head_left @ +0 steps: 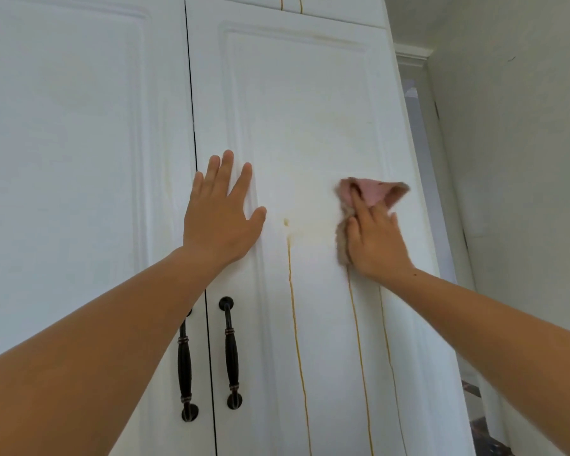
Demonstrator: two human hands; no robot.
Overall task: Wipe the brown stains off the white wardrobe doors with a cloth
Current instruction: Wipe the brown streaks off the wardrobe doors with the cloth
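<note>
Wardrobe closed. I see left hand (222, 218) flat, fingers spread, on right door (303, 110); right hand (374, 245), fingers straight, presses pink cloth (372, 192) near door's right edge.

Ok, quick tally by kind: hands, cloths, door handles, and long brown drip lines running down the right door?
Hands: 2, left hand and right hand
Cloth: 1
Door handles: 2
Drip lines: 3
Total: 8

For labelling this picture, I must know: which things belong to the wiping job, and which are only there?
Job: cloth, right hand, left hand, brown streaks, right door.
Only there: black handles, wall.
</note>
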